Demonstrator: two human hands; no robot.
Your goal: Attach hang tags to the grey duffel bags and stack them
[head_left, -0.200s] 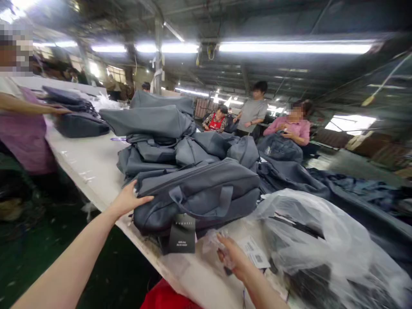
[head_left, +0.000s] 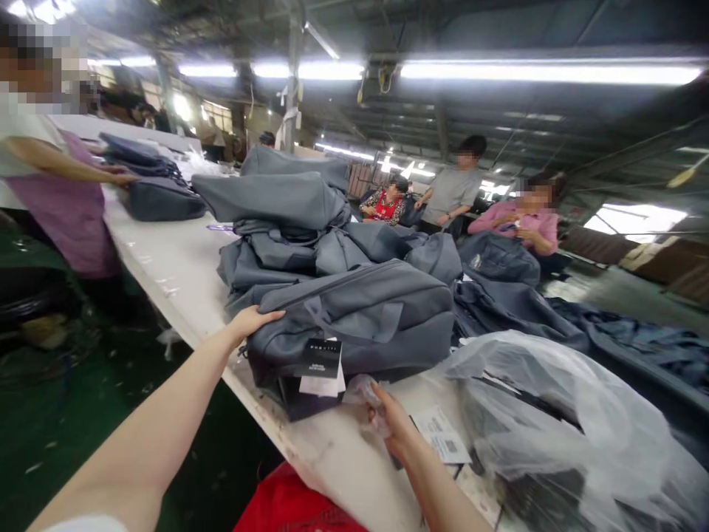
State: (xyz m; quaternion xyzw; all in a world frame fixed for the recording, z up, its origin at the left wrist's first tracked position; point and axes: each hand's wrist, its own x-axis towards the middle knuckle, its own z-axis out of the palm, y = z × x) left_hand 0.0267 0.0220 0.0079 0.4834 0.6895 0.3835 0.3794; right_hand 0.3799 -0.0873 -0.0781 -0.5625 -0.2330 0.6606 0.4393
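Observation:
A dark grey-blue bag [head_left: 354, 310] with two handles lies on its side at the table's near edge. My left hand [head_left: 252, 325] grips its left end, thumb over the top and fingers hidden behind. A black hang tag [head_left: 322, 357] with a white one under it hangs at the bag's front. Beside the bag's lower edge, my right hand [head_left: 388, 414] is closed around a crumpled piece of clear plastic [head_left: 360, 390]. Right by that wrist lies a white printed label [head_left: 440, 434].
More grey-blue bags [head_left: 271, 199] are piled behind. Clear plastic covers [head_left: 554, 384] dark items at the right. A co-worker in a purple apron [head_left: 60, 192] handles a bag [head_left: 163, 199] at far left; other people stand or sit behind the pile. The white table's edge [head_left: 182, 325] runs diagonally.
The near end of the bag has lifted and tilted back in my left hand, and its tag has swung up. My right hand has moved slightly up, still holding the plastic.

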